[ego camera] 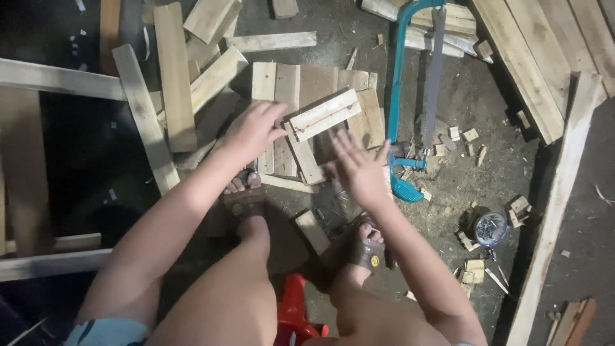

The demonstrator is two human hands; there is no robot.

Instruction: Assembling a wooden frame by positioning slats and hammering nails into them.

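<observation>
On the floor, her left hand (251,131) pinches a short wood block (323,114) atop laid planks (301,83); right hand (359,168) spread, seemingly blurred; blue saw (410,96) lies idle.

Setting: rough woodworking area, floor level. Evidence: dirt floor (474,96) littered with sawdust and small wood offcuts (471,136); cut wooden planks (173,70) and boards piled all around; 1 teal-framed hacksaw (410,96) lying on the ground; 1 small round tin of nails (490,227) near scrap blocks.
</observation>
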